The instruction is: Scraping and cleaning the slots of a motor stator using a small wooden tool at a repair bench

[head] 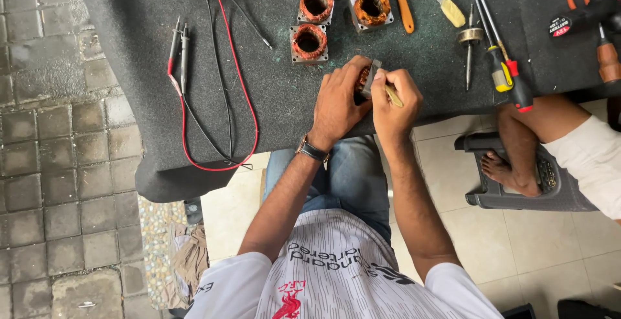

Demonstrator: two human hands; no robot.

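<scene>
My left hand point(337, 102) grips a small motor stator point(367, 79) with copper windings, tilted on the dark felt table top point(272, 99) near its front edge. My right hand point(393, 102) is closed around a thin wooden stick point(393, 96) and touches the stator's right side. Much of the stator is hidden by both hands. A dark watch sits on my left wrist.
Three more copper-wound stators point(315, 5) stand behind my hands, next to an orange-handled brush point(403, 2). Red and black multimeter probes and leads point(184, 66) lie at left. Screwdrivers point(504, 66) and pliers lie at right. Another person's leg and foot point(511, 157) rest on a plastic stool at right.
</scene>
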